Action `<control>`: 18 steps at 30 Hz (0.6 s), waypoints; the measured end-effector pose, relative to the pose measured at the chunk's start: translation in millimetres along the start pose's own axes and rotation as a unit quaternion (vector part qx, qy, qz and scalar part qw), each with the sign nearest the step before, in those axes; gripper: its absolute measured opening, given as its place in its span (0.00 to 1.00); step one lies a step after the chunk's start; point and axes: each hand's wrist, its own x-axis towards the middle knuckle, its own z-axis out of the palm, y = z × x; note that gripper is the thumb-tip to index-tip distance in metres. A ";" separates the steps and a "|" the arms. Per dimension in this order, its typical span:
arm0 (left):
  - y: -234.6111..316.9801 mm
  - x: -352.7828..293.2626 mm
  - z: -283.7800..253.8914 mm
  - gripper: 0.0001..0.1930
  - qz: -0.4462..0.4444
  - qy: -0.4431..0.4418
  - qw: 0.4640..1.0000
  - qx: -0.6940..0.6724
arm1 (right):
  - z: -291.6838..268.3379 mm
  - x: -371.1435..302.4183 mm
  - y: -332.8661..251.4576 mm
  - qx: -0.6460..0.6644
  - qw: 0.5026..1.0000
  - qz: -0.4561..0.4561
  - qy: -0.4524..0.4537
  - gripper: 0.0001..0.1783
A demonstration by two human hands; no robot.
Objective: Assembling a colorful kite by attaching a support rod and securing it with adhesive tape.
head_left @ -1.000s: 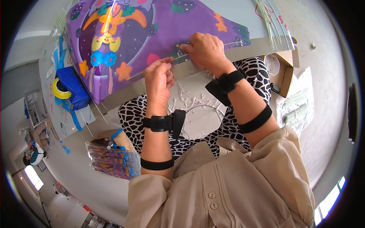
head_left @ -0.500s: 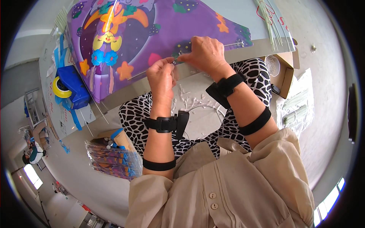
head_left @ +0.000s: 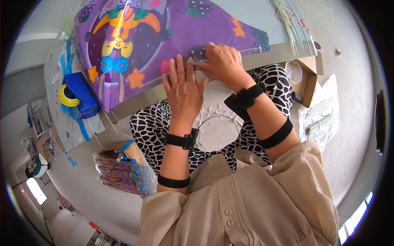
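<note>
A purple printed kite sail (head_left: 176, 30) with a cartoon figure, stars and strawberries lies on the board across my knees. Along its near edge runs a thin pale rod (head_left: 250, 50). My left hand (head_left: 183, 96) rests on that edge, fingers stretched out and slightly apart, palm down. Just to its right, my right hand (head_left: 223, 63) is closed, thumb and fingers pinching the rod at the sail's edge. The fingertips hide the exact spot of the grip.
At the left stands a blue tape dispenser (head_left: 84, 102) with a yellow roll (head_left: 67, 95). Loose pale rods (head_left: 290, 28) lie at the board's far right. Beside my right knee are a cardboard box (head_left: 308, 88) and a plastic bag of rods (head_left: 320, 117). Packaged printed sheets (head_left: 123, 174) lie lower left.
My left hand has let go of its pinch at the edge and opened flat onto the sail. The right hand stays nearly in place, still pinching.
</note>
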 end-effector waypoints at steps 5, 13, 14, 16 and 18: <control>-9.7 -8.1 4.1 0.37 -0.031 -0.028 0.999 0.025 | -0.7 -2.7 5.7 -0.002 1.000 -0.018 0.020 0.21; -49.6 -25.7 -6.7 0.43 -0.092 -0.052 0.994 0.030 | -27.0 -1.0 63.3 0.123 0.978 0.048 0.160 0.08; -49.9 -25.2 -7.7 0.43 -0.085 -0.049 0.995 0.013 | -36.5 -3.2 79.9 0.084 0.975 0.052 0.200 0.08; -49.2 -22.6 -9.4 0.42 -0.076 -0.042 0.996 0.000 | -52.3 -9.6 108.9 0.045 0.967 0.058 0.242 0.08; -52.8 -22.2 -10.0 0.41 -0.071 -0.037 0.997 -0.010 | -61.3 -13.1 122.1 0.033 0.987 0.061 0.142 0.08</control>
